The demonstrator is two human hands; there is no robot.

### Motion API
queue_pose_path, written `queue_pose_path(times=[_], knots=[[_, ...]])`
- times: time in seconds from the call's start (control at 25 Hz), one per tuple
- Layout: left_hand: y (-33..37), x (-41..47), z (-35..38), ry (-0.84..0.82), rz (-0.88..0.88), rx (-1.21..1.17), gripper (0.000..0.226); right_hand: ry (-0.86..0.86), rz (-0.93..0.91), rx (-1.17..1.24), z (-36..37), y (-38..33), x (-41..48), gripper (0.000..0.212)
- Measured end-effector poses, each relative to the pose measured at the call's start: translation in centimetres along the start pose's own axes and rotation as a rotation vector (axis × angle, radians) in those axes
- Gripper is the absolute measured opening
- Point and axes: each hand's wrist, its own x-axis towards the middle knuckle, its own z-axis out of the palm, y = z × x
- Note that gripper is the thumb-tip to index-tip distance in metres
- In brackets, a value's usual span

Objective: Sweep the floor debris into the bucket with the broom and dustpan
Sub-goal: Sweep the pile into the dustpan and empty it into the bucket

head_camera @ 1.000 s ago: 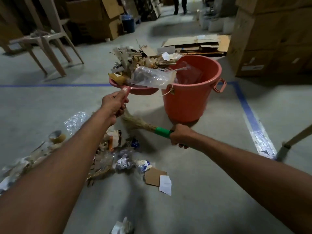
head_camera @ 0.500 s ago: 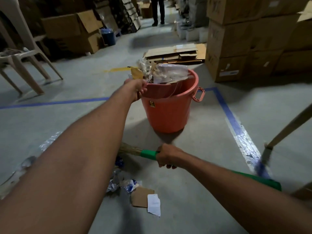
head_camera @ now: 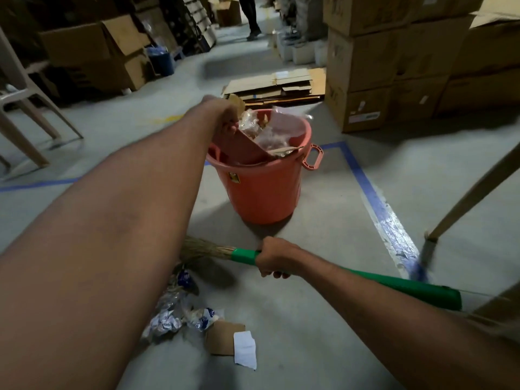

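An orange bucket (head_camera: 264,192) stands on the grey floor ahead of me. My left hand (head_camera: 225,114) grips the handle of a red dustpan (head_camera: 244,149), which is tipped steeply down into the bucket's mouth. Plastic wrap and cardboard scraps (head_camera: 267,130) slide off it into the bucket. My right hand (head_camera: 277,258) is shut on the green handle of a straw broom (head_camera: 209,250), held low and level near the floor. Loose debris (head_camera: 194,322) of crumpled wrappers, a cardboard piece and a white paper slip lies on the floor under my left arm.
Stacked cardboard boxes (head_camera: 394,60) rise at the right, flattened cardboard (head_camera: 275,87) lies behind the bucket. A plastic chair (head_camera: 25,108) stands at the left, and a wooden leg (head_camera: 472,192) slants in at the right. Blue tape lines (head_camera: 374,198) mark the floor. A person (head_camera: 250,15) stands far down the aisle.
My left hand carried the loaded dustpan rightward over the bucket and tilted it, so the debris is sliding in. The broom stayed low in my right hand.
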Motion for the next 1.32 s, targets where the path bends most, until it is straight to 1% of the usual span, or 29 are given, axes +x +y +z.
queue_pose_path(times=[0.08, 0.12, 0.16, 0.24, 0.36, 0.4, 0.48, 0.52, 0.6, 0.64, 0.72, 0.8, 0.84, 0.92, 0.96, 1.0, 1.04, 1.12, 1.24, 1.32], knots=[[0.3, 0.3, 0.3, 0.135, 0.124, 0.184, 0.045, -0.009, -0.001, -0.001, 0.1, 0.1, 0.1, 0.035], [0.2, -0.1, 0.6, 0.177, 0.189, 0.278, 0.051, -0.014, 0.000, -0.002, 0.1, 0.2, 0.2, 0.036], [0.1, -0.4, 1.1, 0.213, 0.257, 0.370, 0.051, -0.019, 0.003, -0.001, 0.1, 0.2, 0.3, 0.037], [-0.3, -0.6, 1.8, 0.273, 0.365, 0.527, 0.044, -0.024, 0.004, 0.005, 0.0, 0.4, 0.4, 0.039], [-1.0, -1.2, 2.0, 0.328, 0.485, 0.671, 0.015, -0.025, 0.017, 0.009, 0.0, 0.6, 0.6, 0.041], [-1.3, -1.5, 1.9, 0.359, 0.524, 0.702, 0.009, -0.027, 0.019, 0.005, 0.1, 0.7, 0.6, 0.042], [-1.7, -1.9, 1.6, 0.435, 0.615, 0.776, 0.014, -0.029, 0.018, -0.002, 0.3, 0.7, 0.6, 0.041], [-2.0, -2.3, 1.4, 0.445, 0.652, 0.812, 0.016, -0.024, 0.017, -0.005, 0.3, 0.7, 0.7, 0.040], [-3.1, -3.0, 1.0, 0.418, 0.688, 0.831, 0.016, -0.010, 0.021, -0.010, 0.3, 0.6, 0.7, 0.039], [-4.1, -3.4, 0.5, 0.406, 0.683, 0.799, 0.017, -0.004, 0.025, -0.020, 0.2, 0.4, 0.5, 0.039], [-7.0, -4.2, -0.6, 0.454, 0.635, 0.643, 0.023, 0.029, 0.033, -0.049, 0.1, 0.2, 0.2, 0.038], [-10.7, -5.4, -2.4, 0.544, 0.537, 0.403, 0.028, 0.070, 0.014, -0.061, 0.2, 0.1, -0.1, 0.038], [-12.6, -6.1, -3.4, 0.564, 0.477, 0.264, 0.029, 0.088, 0.003, -0.059, 0.3, 0.2, -0.3, 0.038], [-17.9, -7.8, -6.0, 0.525, 0.354, -0.117, 0.026, 0.116, -0.009, -0.062, 0.8, 0.5, -0.6, 0.038], [-21.8, -9.4, -7.7, 0.495, 0.276, -0.323, 0.023, 0.113, -0.017, -0.062, 1.6, 0.3, -0.8, 0.037], [-26.1, -11.3, -9.2, 0.485, 0.193, -0.462, 0.023, 0.113, -0.023, -0.061, 2.2, 0.4, -1.0, 0.036], [-30.5, -13.5, -10.2, 0.476, 0.111, -0.540, 0.028, 0.122, -0.019, -0.063, 2.9, 0.5, -1.1, 0.036], [-39.6, -18.7, -11.2, 0.467, -0.045, -0.561, 0.038, 0.128, -0.016, -0.091, 4.4, 0.3, -1.1, 0.038], [-51.9, -26.5, -11.4, 0.510, -0.267, -0.539, 0.032, 0.043, -0.010, -0.165, 7.7, -0.7, -0.7, 0.040], [-58.8, -31.3, -11.1, 0.566, -0.404, -0.543, 0.030, -0.005, -0.009, -0.187, 10.0, -1.5, -0.5, 0.046]])
